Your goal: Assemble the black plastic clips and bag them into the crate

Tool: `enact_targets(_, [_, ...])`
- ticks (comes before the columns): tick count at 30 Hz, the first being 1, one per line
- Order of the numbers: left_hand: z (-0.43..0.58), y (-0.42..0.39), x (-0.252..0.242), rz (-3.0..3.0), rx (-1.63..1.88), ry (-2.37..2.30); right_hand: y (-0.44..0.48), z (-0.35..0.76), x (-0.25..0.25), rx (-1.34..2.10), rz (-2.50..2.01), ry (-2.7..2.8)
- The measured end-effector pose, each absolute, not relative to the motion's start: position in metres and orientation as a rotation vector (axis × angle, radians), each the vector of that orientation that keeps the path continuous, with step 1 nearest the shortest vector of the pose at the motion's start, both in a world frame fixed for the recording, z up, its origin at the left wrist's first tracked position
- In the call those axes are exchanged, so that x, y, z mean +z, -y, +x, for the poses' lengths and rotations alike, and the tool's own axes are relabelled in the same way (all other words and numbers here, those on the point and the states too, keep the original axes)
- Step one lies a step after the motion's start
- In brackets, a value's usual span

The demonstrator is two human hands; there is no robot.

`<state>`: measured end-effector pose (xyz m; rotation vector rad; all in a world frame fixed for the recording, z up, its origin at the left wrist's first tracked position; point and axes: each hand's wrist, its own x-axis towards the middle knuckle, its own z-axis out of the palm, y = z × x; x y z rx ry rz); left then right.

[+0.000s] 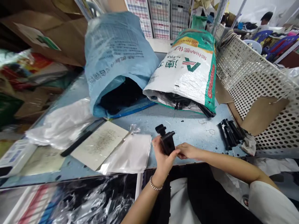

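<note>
My left hand [162, 157] is wrapped round a black plastic part [166, 140] just above the near edge of the blue table [182, 124]. The fingers of my right hand [188, 151] pinch the lower right side of the same part. A bead bracelet sits on my left wrist. To the right on the table lies a small pile of similar black plastic parts [230, 133].
A blue woven sack [116, 59] and a white and green sack [189, 68] lie open toward me, both holding dark parts. Clear plastic bags [130, 154], a pale card [100, 143] and a black strip [81, 138] lie to the left. A perforated metal panel [254, 84] stands at the right.
</note>
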<state>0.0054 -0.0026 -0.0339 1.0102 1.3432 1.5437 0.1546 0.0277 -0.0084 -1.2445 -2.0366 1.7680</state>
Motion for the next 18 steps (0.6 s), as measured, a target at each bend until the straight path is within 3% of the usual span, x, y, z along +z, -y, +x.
enact_targets(2, [0.0,-0.005,-0.035,0.845,1.473,-1.356,-0.041,0.156,-0.004,1.647,-1.236,2.255])
enact_targets(7, [0.0,-0.013,-0.028,0.36,1.223,-1.245,-0.05,0.154,0.0,0.482,-0.649,2.897])
enact_targets(10, [0.0,-0.016,-0.031,0.406,1.293,-1.269,-0.05,0.15,-0.01,0.311,-0.553,2.965])
enact_targets(15, [0.007,-0.025,-0.054,0.611,1.167,-1.316,-0.119,0.155,-0.005,0.514,-0.998,2.881])
enact_targets(18, [0.019,-0.025,-0.072,0.886,1.008,-1.381,-0.192,0.168,0.01,0.145,-1.666,2.475])
